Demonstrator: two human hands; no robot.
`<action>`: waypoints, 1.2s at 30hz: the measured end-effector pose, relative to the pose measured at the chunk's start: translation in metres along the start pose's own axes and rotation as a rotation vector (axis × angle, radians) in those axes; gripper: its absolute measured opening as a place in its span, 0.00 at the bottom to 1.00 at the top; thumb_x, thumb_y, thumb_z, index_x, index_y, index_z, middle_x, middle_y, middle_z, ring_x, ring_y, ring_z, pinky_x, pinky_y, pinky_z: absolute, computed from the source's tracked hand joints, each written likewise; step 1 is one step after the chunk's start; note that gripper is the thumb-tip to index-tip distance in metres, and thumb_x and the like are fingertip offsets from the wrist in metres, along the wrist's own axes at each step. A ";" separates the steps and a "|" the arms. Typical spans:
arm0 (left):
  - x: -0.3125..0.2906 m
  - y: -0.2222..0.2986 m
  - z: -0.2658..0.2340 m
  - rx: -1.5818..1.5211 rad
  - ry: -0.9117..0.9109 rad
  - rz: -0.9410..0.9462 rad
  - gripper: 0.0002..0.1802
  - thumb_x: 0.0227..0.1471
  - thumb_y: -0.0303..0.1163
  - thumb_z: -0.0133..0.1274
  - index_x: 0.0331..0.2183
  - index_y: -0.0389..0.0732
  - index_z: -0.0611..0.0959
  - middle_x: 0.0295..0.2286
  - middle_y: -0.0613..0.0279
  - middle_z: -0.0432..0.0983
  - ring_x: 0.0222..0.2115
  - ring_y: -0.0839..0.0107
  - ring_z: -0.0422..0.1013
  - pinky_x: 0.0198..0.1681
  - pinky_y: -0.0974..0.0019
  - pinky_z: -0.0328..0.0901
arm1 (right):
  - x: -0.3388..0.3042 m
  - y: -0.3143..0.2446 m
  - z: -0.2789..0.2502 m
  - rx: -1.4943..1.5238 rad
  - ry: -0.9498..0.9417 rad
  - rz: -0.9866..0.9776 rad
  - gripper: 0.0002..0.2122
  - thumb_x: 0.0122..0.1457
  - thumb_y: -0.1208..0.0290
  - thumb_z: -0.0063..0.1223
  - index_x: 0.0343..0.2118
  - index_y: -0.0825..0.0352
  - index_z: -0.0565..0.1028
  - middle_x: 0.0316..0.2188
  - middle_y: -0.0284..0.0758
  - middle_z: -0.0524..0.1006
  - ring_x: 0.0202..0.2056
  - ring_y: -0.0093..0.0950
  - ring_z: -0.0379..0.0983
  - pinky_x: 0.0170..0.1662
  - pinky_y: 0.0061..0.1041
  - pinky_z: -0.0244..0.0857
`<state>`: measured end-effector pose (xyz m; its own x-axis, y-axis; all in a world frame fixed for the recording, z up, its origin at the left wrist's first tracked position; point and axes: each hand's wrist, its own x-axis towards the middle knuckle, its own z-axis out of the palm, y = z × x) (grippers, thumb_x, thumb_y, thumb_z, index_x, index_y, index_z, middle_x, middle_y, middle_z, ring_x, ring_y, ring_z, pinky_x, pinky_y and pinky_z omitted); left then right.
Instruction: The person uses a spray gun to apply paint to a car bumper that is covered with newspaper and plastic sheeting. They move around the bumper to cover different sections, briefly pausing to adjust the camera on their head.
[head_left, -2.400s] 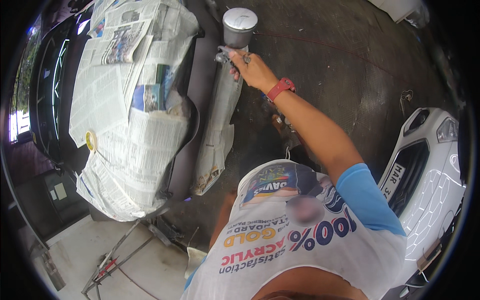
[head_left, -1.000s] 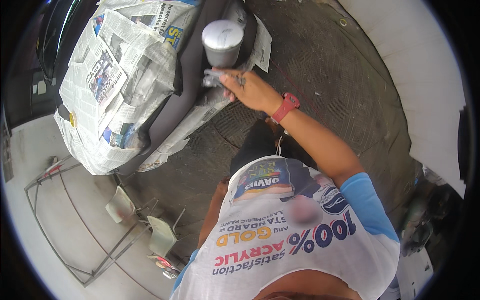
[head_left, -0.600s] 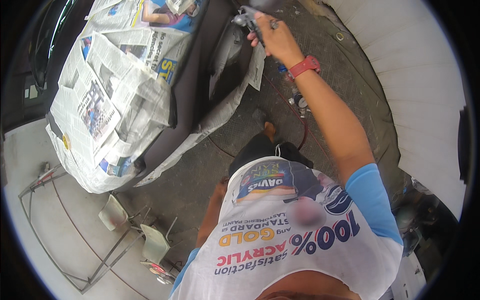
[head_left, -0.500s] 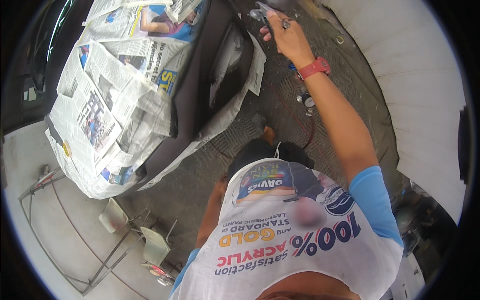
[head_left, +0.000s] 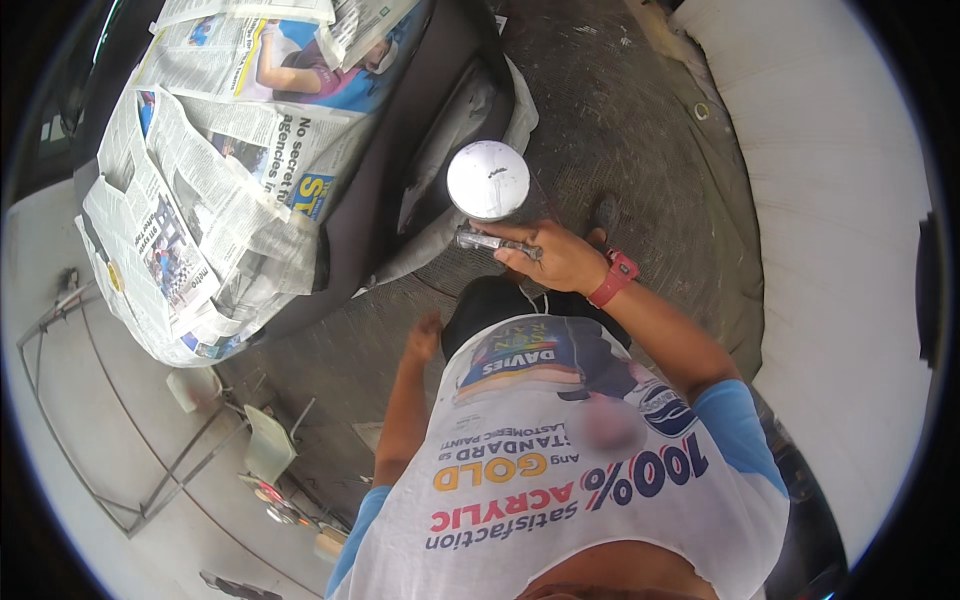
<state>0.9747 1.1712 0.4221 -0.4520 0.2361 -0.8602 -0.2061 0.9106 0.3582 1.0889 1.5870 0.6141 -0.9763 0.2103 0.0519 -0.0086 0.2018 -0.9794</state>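
My right hand (head_left: 565, 258), with a red watch on its wrist, is closed around a spray gun (head_left: 500, 243). The gun carries a round cup with a whitish lid (head_left: 488, 180), marked by a small dark smear. Beside the gun is the dark car body panel (head_left: 385, 190), a small gap away as seen from above. Newspaper sheets (head_left: 230, 170) cover much of the car next to that panel. Down at my left side hangs my left hand (head_left: 425, 338), close to my dark shorts; its fingers are too small and turned away to read.
Pale chairs (head_left: 270, 445) and a thin metal frame (head_left: 85, 490) stand to the left by a light wall. A white sheet (head_left: 810, 180) hangs along the right, above a bunched greenish cloth (head_left: 735, 200) at floor level. The floor (head_left: 560, 110) is dark and textured.
My right hand has come from far out on the right in toward my body and the car, bringing the spray gun; its cup lid now shows. My view has shifted slightly.
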 end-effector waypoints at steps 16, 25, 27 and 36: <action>-0.038 0.004 0.265 -0.432 -0.012 -0.019 0.29 0.61 0.27 0.53 0.63 0.35 0.75 0.57 0.56 0.78 0.55 0.67 0.74 0.61 0.62 0.67 | 0.075 0.020 -0.260 0.038 0.159 0.048 0.25 0.73 0.50 0.49 0.63 0.63 0.77 0.28 0.33 0.83 0.28 0.21 0.78 0.37 0.25 0.74; -0.055 0.105 0.267 -0.383 0.237 -0.030 0.26 0.65 0.27 0.49 0.63 0.38 0.76 0.55 0.49 0.80 0.57 0.59 0.75 0.62 0.60 0.65 | 0.160 -0.013 -0.316 0.072 -0.041 0.158 0.27 0.74 0.45 0.42 0.58 0.65 0.79 0.27 0.31 0.84 0.19 0.15 0.72 0.18 0.19 0.63; -0.058 0.131 0.267 -0.411 0.225 -0.049 0.26 0.65 0.26 0.48 0.63 0.37 0.76 0.55 0.50 0.80 0.57 0.59 0.75 0.62 0.59 0.65 | 0.188 -0.009 -0.334 -0.016 0.044 0.157 0.28 0.74 0.44 0.43 0.59 0.64 0.79 0.28 0.31 0.84 0.21 0.15 0.73 0.19 0.18 0.63; -0.024 0.115 0.270 -0.662 0.109 -0.136 0.24 0.63 0.20 0.43 0.59 0.35 0.78 0.51 0.51 0.81 0.50 0.64 0.77 0.54 0.64 0.70 | 0.226 -0.023 -0.359 -0.025 -0.063 0.160 0.31 0.73 0.42 0.42 0.61 0.66 0.76 0.30 0.33 0.84 0.29 0.15 0.79 0.19 0.16 0.65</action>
<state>1.1960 1.3623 0.3861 -0.4617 0.0672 -0.8845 -0.7389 0.5226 0.4254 0.9463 1.9738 0.7182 -0.9763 0.1816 -0.1177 0.1530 0.1947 -0.9689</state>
